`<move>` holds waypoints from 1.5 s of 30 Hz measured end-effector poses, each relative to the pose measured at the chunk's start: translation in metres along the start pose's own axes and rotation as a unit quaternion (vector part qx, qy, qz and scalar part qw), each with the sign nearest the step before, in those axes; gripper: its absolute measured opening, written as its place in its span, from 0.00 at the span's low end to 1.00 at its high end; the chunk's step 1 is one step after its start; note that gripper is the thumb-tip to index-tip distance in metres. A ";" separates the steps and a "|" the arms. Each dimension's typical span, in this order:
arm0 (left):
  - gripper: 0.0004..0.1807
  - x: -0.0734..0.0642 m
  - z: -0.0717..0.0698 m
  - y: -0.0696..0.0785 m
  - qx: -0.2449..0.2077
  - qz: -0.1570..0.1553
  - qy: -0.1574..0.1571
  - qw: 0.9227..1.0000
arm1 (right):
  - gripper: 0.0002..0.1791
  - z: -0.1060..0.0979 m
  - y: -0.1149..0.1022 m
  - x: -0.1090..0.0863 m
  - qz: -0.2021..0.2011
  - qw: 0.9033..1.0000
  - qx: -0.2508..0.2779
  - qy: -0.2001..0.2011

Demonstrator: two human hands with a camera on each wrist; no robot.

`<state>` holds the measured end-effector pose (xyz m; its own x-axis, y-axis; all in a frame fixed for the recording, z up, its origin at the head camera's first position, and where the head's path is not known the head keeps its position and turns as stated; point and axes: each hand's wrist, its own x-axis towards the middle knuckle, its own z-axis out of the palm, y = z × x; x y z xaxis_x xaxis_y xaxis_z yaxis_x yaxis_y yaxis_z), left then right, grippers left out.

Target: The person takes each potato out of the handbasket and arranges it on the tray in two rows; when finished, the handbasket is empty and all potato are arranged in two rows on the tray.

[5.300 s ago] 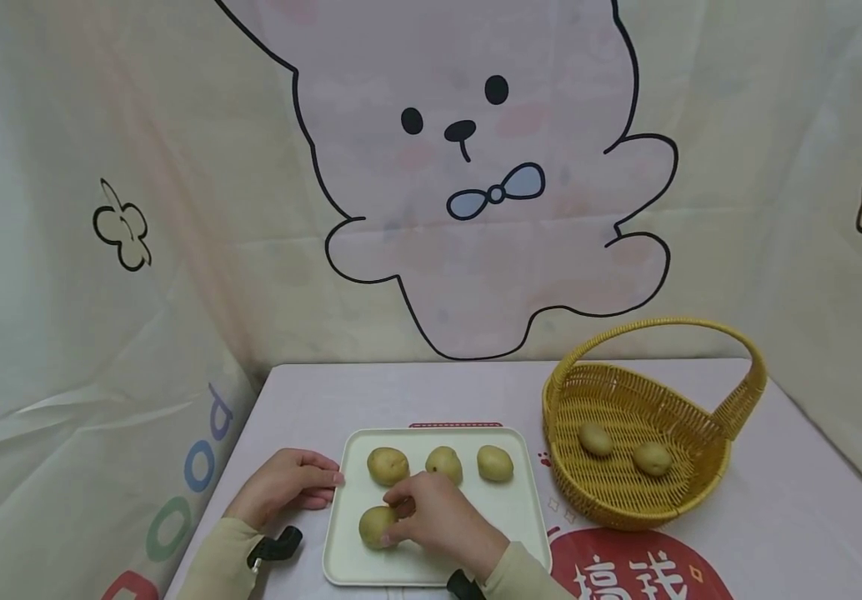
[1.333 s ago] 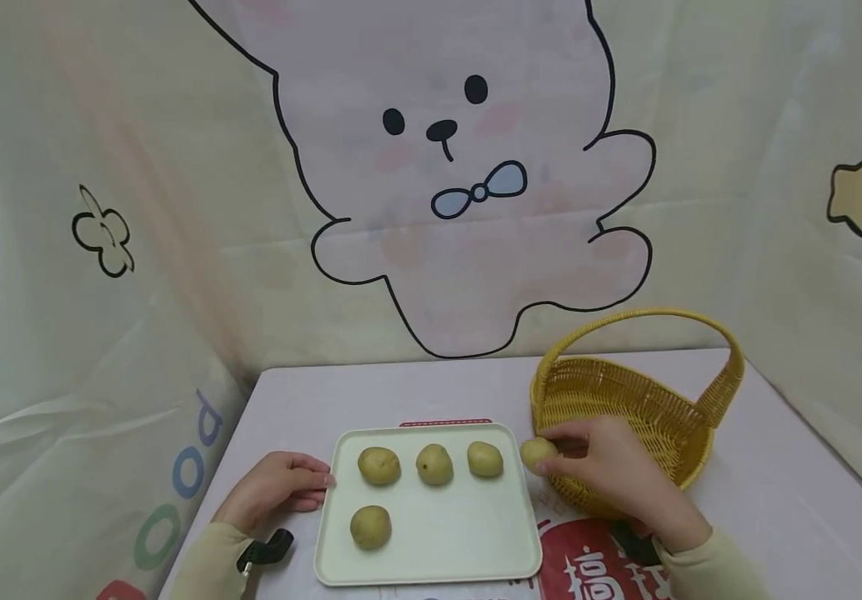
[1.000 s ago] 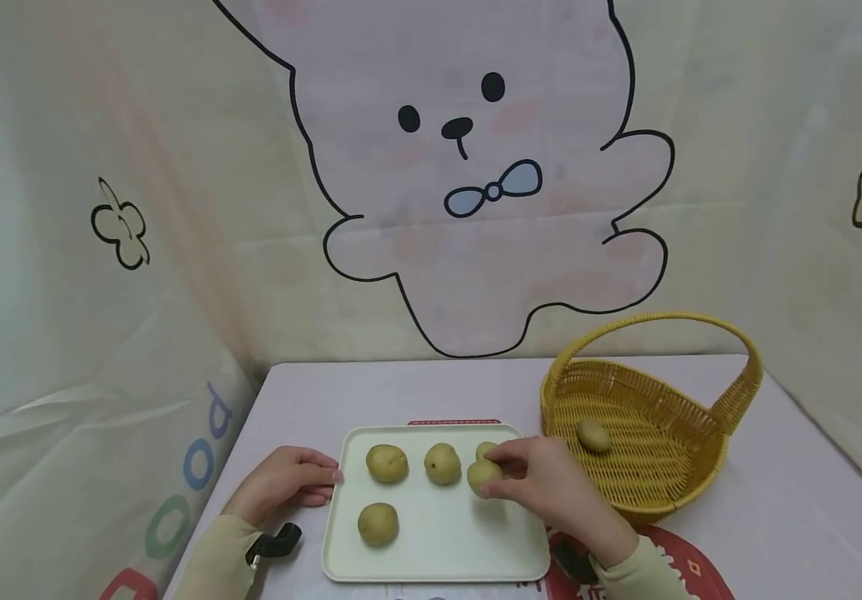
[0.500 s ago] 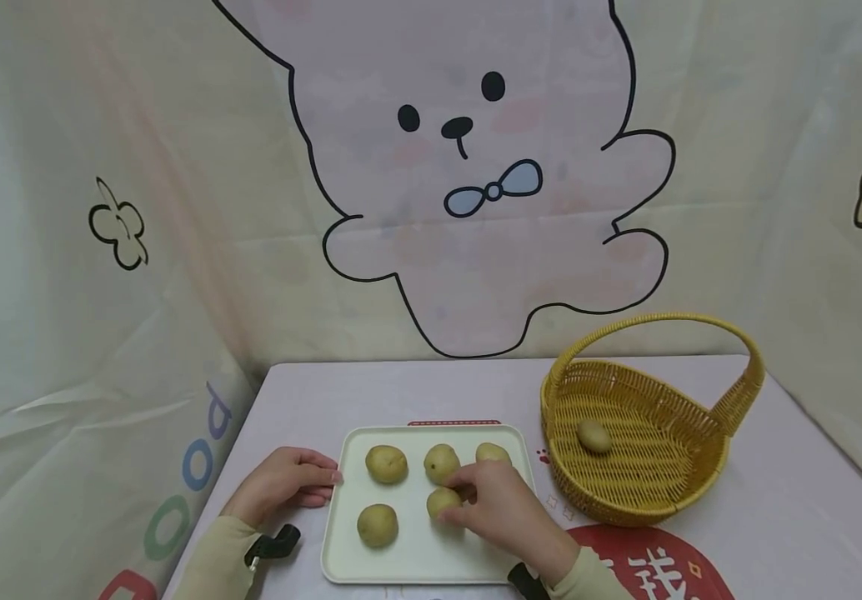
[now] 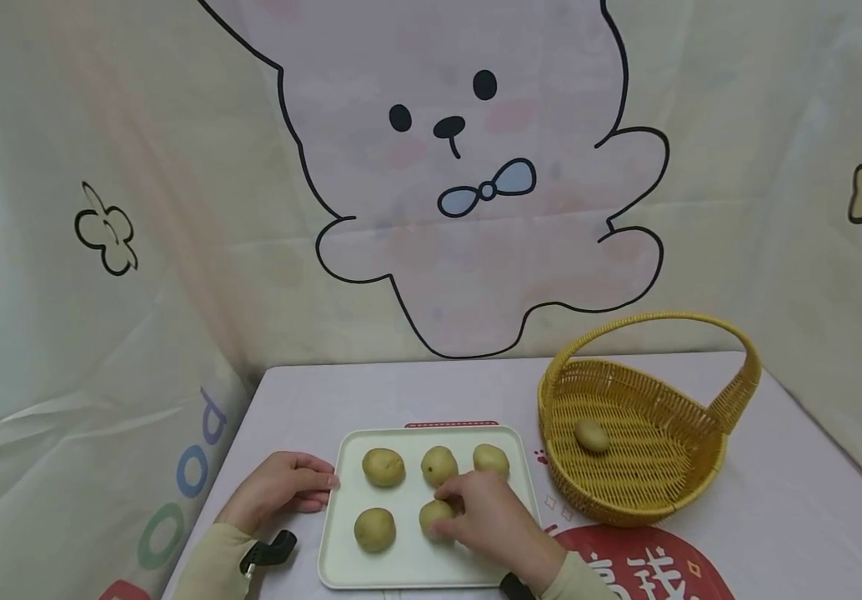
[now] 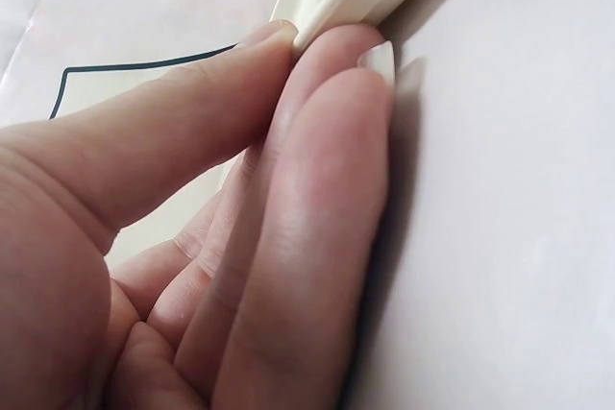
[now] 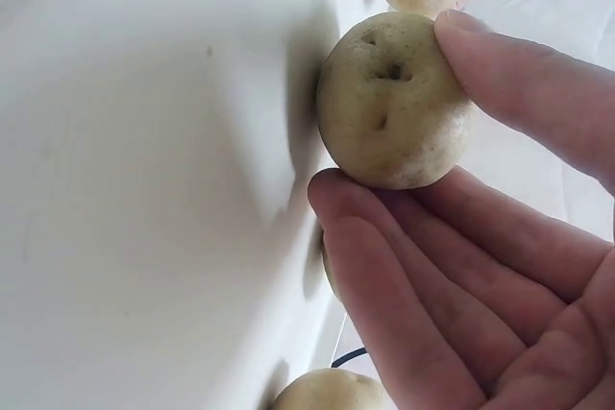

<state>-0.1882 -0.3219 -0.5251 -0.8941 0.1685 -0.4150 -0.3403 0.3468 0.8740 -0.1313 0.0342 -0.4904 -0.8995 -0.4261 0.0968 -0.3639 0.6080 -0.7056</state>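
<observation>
My right hand (image 5: 497,518) pinches a potato (image 5: 433,519) between thumb and fingertips, low over the front middle of the white tray (image 5: 401,571). In the right wrist view the held potato (image 7: 392,103) shows small dark eyes and sits at the tray surface; whether it bears its weight there I cannot tell. Three potatoes lie in a back row: left (image 5: 383,467), middle (image 5: 439,466) and right (image 5: 491,460). Another potato (image 5: 374,530) lies front left. My left hand (image 5: 277,490) holds the tray's left rim, thumb and fingers meeting at the edge (image 6: 307,31) in the left wrist view.
A yellow wicker basket (image 5: 649,492) with a tall handle stands to the right of the tray, one potato (image 5: 592,435) inside. A red printed circle (image 5: 626,558) marks the tablecloth before it. Printed cloth (image 5: 176,333) hangs behind and beside the table.
The right hand let go of the front-left potato, took one from the basket and carried it left to the tray's front middle. The basket went from two potatoes to one. The left hand stayed.
</observation>
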 end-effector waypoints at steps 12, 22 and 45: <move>0.22 0.000 -0.001 0.001 0.002 -0.001 0.001 1.000 | 0.19 -0.003 0.001 0.001 -0.003 1.000 0.004 -0.016; 0.22 0.001 -0.002 0.002 0.003 -0.001 0.000 1.000 | 0.20 -0.009 0.002 0.001 0.009 0.999 0.026 -0.027; 0.22 0.002 0.000 0.001 0.010 -0.004 0.002 1.000 | 0.23 -0.077 0.009 -0.018 0.045 0.999 0.021 0.000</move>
<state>-0.1902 -0.3212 -0.5251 -0.8923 0.1619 -0.4213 -0.3422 0.3662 0.8653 -0.1375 0.0987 -0.4441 -0.9283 -0.3705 0.0316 -0.2707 0.6151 -0.7405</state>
